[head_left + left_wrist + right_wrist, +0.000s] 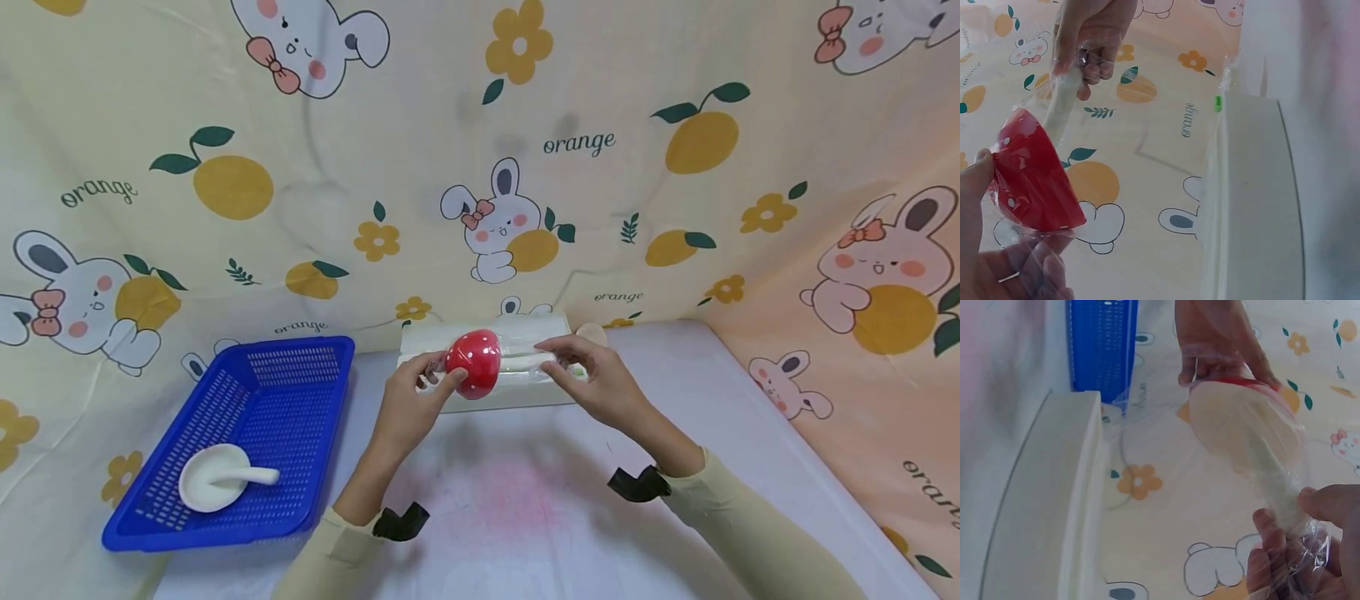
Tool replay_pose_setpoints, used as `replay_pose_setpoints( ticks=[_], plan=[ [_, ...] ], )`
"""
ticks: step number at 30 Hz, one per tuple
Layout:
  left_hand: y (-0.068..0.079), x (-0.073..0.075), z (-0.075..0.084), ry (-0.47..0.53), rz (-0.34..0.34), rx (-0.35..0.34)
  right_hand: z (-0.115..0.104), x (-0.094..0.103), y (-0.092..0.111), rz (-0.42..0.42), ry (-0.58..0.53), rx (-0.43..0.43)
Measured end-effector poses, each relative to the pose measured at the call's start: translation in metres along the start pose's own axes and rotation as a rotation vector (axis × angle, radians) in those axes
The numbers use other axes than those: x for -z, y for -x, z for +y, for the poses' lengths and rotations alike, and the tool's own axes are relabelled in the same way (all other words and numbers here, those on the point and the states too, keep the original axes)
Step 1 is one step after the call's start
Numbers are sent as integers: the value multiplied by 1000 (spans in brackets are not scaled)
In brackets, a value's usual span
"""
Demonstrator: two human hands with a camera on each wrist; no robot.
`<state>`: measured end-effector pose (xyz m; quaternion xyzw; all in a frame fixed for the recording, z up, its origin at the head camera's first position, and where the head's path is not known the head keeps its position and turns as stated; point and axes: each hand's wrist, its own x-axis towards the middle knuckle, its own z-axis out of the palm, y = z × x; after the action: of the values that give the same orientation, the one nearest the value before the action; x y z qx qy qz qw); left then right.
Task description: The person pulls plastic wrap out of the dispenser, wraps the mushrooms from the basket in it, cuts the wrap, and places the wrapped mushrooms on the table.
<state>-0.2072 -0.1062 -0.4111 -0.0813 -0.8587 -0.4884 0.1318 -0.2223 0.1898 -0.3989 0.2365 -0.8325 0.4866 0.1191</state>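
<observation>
A mushroom-shaped piece, with a glossy red white-dotted cap [476, 364] and a pale stem [1063, 103], is wrapped in clear plastic. My left hand [414, 397] grips the cap between thumb and fingers from its left side. At the other end my right hand [603, 385] pinches the stem and the plastic around it. The right wrist view shows the cap's pale underside [1222, 422] through the wrap. The piece is held in the air, stem pointing right, over a white box [517, 399].
To the left stands a blue mesh basket [341, 400] with a white mushroom-shaped piece [213, 479] inside, stem up. Something round and beige [592, 335] shows behind the box. A printed cloth [420, 125] hangs at the back and right of the white table [495, 542].
</observation>
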Motion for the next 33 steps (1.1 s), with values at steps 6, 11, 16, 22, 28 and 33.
replay_pose_setpoints(
  ticks=[6, 11, 16, 22, 28, 33],
  plan=[
    [11, -4, -11, -4, -43, 67, 10, -8, 12, -33, -47, 27],
    [19, -9, -22, -17, -79, 118, 27, -19, 22, -46, -121, 58],
    [26, -14, -34, -45, -114, 166, 41, -27, 32, -73, -108, -6],
    [31, -19, -46, -87, -131, 192, 53, -34, 42, -123, -96, -121],
    [36, -27, -59, -134, -162, 218, 70, -45, 50, -159, -70, -125],
    [36, -33, -68, -143, -169, 215, 82, -53, 52, -144, -35, -73]
  ],
)
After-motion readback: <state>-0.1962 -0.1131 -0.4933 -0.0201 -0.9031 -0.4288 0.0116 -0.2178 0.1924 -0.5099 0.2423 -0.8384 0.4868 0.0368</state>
